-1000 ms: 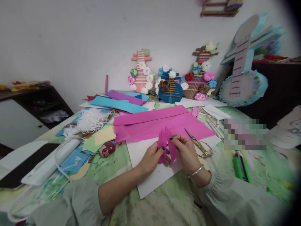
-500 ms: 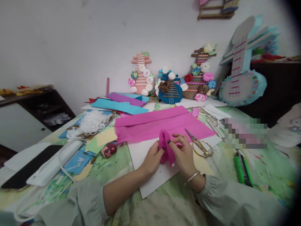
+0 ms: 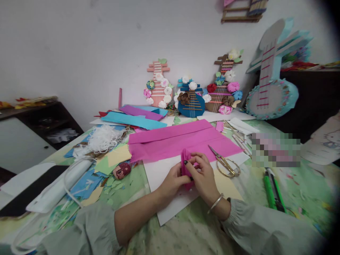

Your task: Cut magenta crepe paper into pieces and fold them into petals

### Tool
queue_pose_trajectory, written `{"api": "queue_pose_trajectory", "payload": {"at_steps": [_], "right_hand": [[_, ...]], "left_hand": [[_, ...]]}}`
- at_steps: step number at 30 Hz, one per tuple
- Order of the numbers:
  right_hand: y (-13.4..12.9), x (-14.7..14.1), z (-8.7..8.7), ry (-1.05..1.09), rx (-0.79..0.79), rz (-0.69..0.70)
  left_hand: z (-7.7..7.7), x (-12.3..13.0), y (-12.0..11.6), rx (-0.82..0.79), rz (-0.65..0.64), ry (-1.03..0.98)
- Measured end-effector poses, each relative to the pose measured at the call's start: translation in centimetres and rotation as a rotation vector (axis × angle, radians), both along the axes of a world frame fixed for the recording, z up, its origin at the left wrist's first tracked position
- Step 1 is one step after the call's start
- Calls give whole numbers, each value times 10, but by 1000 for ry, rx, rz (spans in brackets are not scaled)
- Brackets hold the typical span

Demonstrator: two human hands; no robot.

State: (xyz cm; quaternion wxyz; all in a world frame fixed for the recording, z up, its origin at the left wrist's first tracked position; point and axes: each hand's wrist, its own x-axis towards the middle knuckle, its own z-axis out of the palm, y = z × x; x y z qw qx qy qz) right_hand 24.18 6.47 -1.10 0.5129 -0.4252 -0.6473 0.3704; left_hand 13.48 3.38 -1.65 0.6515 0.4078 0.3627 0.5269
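Observation:
Between my two hands is a small folded piece of pink crepe paper, held above a white sheet. My left hand grips its left and lower side, thumb across the front. My right hand pinches it from the right, with a bangle at the wrist. Part of the paper is hidden behind the fingers. Just beyond lies a large pink crepe paper sheet with a folded upper band. Gold-handled scissors rest, blades slightly parted, to the right of my right hand.
White string, paper scraps and a dark red case lie left. A phone and white power strip sit farther left. A green cutter lies right. Decorated paper lutes lean against the wall.
My hands have closed in around the small pink paper, which is now squeezed narrower and more covered. My left thumb has moved lower and across the paper.

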Motion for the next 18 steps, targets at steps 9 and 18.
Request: {"api": "queue_pose_trajectory", "payload": {"at_steps": [9,18], "right_hand": [[24,22,13,182,-5,120],[40,37,20,93,-309,441]], "left_hand": [[9,-9,-2,-59,-46,-41],[11,-24,3,-69,-210,81]]}}
